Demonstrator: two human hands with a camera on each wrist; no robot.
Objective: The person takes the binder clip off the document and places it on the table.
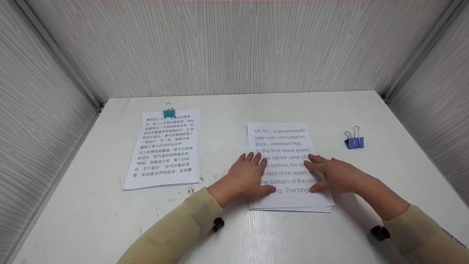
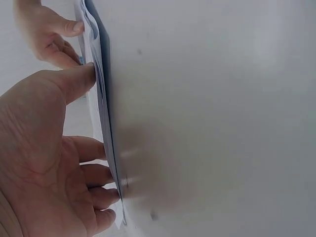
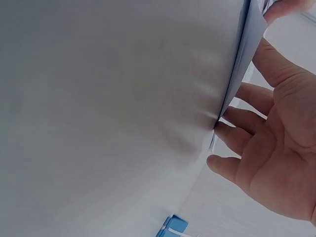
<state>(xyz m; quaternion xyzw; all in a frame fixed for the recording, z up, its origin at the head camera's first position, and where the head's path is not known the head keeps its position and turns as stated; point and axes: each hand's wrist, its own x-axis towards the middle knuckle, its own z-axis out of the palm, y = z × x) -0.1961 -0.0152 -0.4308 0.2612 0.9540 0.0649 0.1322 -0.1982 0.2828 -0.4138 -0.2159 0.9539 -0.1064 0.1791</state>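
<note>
A stack of printed English pages (image 1: 289,201) lies flat in front of me, its lower sheets slightly uneven along the near edge. My left hand (image 1: 247,178) rests along the stack's left side, thumb and fingers spread, touching the edge. On the opposite side, my right hand (image 1: 339,174) touches the right edge with thumb and fingers extended. Both wrist views show fingertips of the left hand (image 2: 44,158) and of the right hand (image 3: 276,143) against the sheet edges. A blue binder clip (image 1: 355,142) stands to the right, apart from the paper.
To the left lies another stack, printed with Chinese text (image 1: 165,150), with a teal binder clip (image 1: 169,113) at its top edge. The white table (image 1: 285,242) carries small dark marks. Wood-grain panels (image 1: 234,47) enclose the back and sides.
</note>
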